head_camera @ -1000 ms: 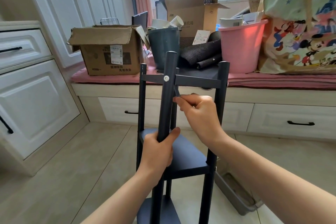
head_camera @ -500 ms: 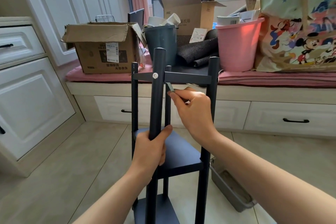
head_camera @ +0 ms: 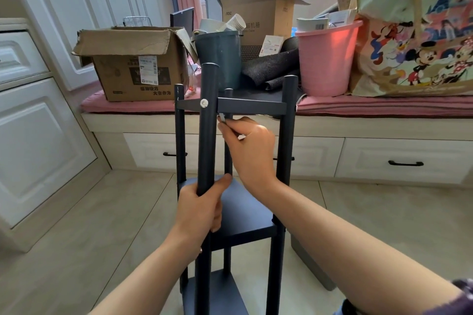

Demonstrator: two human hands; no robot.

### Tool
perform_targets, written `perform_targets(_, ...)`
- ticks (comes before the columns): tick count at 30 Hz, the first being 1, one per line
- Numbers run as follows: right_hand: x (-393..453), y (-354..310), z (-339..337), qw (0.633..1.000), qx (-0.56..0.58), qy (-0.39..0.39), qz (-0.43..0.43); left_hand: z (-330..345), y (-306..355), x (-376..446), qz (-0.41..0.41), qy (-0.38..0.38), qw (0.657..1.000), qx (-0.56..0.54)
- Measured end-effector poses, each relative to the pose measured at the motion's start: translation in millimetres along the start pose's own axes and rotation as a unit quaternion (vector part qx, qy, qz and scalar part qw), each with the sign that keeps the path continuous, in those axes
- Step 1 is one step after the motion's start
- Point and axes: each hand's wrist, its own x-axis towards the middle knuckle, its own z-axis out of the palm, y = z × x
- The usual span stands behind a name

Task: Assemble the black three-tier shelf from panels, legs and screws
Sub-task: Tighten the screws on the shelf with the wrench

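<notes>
Shelf: the black three-tier shelf (head_camera: 245, 107) stands upright on the tiled floor (head_camera: 76, 238), directly in front of the person and close before the window bench (head_camera: 358, 107).
Near leg: the front post (head_camera: 207, 135) rises above the top panel's edge; a pale screw head (head_camera: 204, 103) sits in it at top-panel height.
Left hand: the left hand (head_camera: 202, 208) grips the near leg at about middle-tier height, fingers wrapped round it, thumb up along the post.
Right hand: the right hand (head_camera: 249, 148) is just under the top panel's front edge, fingers curled and pinching a small metal tool (head_camera: 222, 118) whose tip lies beside the near leg.
Tiers: the middle panel (head_camera: 245, 212) and bottom panel (head_camera: 217, 294) lie level between the four posts.
Edges: the top panel's far side nearly meets the bench cushion; a grey tray (head_camera: 309, 263) lies on the floor just right of the shelf's right leg.
Open room: bare tile spreads to the left, up to the white cabinet (head_camera: 38, 135); to the right, tile runs along the bench drawers.
Bench load: a cardboard box (head_camera: 133, 69), a dark bin (head_camera: 220, 59), a pink bucket (head_camera: 327, 59) and a printed bag (head_camera: 419, 33) crowd the cushion.
</notes>
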Motion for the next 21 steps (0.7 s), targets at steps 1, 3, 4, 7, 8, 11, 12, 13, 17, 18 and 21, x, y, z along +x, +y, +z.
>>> perform_targets(1, 0, 1, 3, 1.000, -0.002, 0.003, -0.001, -1, 0, 0, -0.001, -0.001, 1.000, 0.000)
perform_targets(3, 0, 3, 10, 1.000, -0.002, 0.009, -0.001, -2, 1, 1, -0.003, 0.002, 1.000, 0.000)
perform_targets(4, 0, 4, 14, 1.000, 0.000, 0.014, -0.001, -3, 1, 2, -0.002, 0.002, 1.000, 0.002)
perform_targets(7, 1, 4, 23, 0.999, -0.002, 0.038, -0.002, -5, 2, 2, 0.002, 0.004, 1.000, 0.006)
perform_targets(8, 1, 5, 26, 0.999, -0.004, 0.042, -0.001, -6, 2, 2, 0.003, 0.006, 1.000, 0.007)
perform_targets(11, 2, 6, 35, 1.000, -0.010, 0.022, 0.014, -8, 2, 1, 0.002, 0.007, 1.000, 0.013)
perform_targets(12, 3, 6, 38, 0.999, -0.012, 0.024, 0.017, -9, 2, 1, 0.002, 0.008, 1.000, 0.014)
perform_targets(13, 4, 6, 40, 0.999, -0.013, 0.031, 0.019, -10, 2, 1, 0.003, 0.009, 1.000, 0.016)
perform_targets(17, 5, 3, 44, 0.998, -0.024, 0.053, 0.019, -11, 1, 1, 0.006, 0.007, 1.000, 0.022)
perform_targets(18, 5, 3, 45, 0.998, -0.033, 0.055, 0.018, -11, 1, 2, 0.006, 0.005, 1.000, 0.023)
perform_targets(21, 5, 1, 47, 0.998, -0.047, 0.043, 0.026, -10, 2, 4, 0.005, 0.004, 1.000, 0.024)
